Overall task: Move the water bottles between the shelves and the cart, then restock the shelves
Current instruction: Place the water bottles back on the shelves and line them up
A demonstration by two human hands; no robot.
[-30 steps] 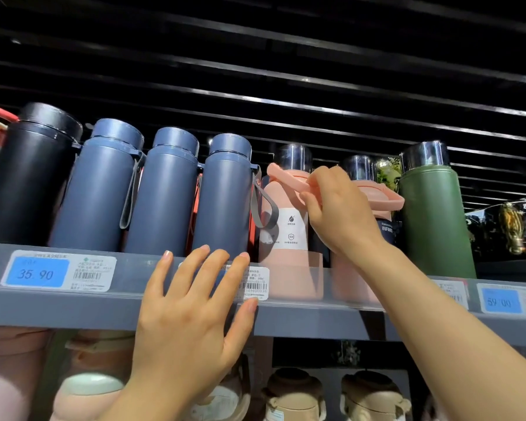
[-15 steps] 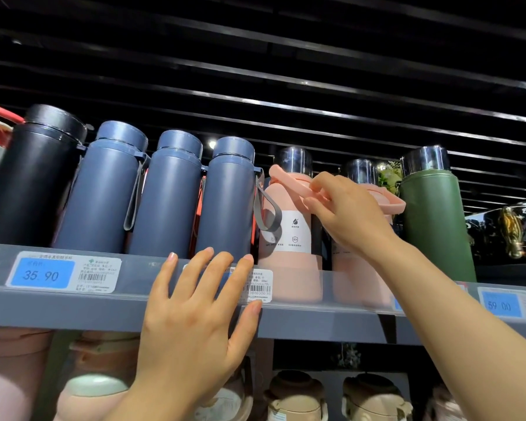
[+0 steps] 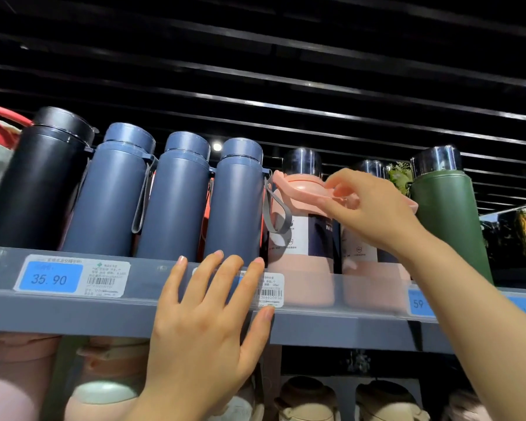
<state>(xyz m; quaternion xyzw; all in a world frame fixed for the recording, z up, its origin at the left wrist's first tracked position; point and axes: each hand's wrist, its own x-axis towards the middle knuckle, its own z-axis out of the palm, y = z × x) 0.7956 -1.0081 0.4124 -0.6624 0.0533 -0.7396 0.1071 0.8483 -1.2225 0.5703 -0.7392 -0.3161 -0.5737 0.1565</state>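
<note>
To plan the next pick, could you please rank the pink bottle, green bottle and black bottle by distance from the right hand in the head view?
1. Pink bottle: its handle is in the right hand.
2. Green bottle: just right.
3. Black bottle: far left.

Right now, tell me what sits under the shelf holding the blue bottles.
Under the grey shelf, a lower row shows pink and cream lidded containers. The left hand, lying flat on the shelf edge, covers part of that row; what stands farther back is too dark to tell.
</note>
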